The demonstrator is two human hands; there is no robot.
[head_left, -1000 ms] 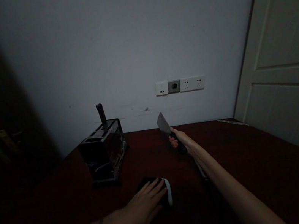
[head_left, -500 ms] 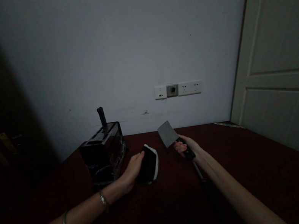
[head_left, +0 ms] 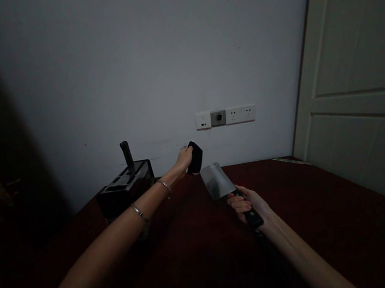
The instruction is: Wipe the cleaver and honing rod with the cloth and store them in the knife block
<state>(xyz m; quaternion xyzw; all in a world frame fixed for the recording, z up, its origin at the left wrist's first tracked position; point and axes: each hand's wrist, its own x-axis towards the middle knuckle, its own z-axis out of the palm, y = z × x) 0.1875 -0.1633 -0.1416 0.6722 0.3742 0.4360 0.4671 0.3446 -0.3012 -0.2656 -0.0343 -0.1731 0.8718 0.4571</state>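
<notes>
My right hand (head_left: 248, 203) is wrapped round the black handle of a cleaver (head_left: 217, 181), whose broad grey blade points away and to the left. My left hand (head_left: 184, 159) is closed on a black cloth (head_left: 195, 157), with a trace of white at its lower edge. The cloth is raised at the far side, just beyond the blade's upper left corner; I cannot tell whether they touch. Left of it stands a black knife block (head_left: 125, 183) with one dark handle (head_left: 126, 153) sticking up. My left forearm covers part of the block.
The dark red table (head_left: 195, 243) runs back to a pale wall (head_left: 126, 66). Sockets and a switch (head_left: 225, 117) sit low on that wall. A panelled door (head_left: 361, 84) is at the right. A thin strip (head_left: 290, 161) lies near the table's far right edge.
My left hand has moved up, away and to the right with the cloth, to beyond the blade. The cleaver has come slightly lower and nearer in my right hand. The view has shifted a little.
</notes>
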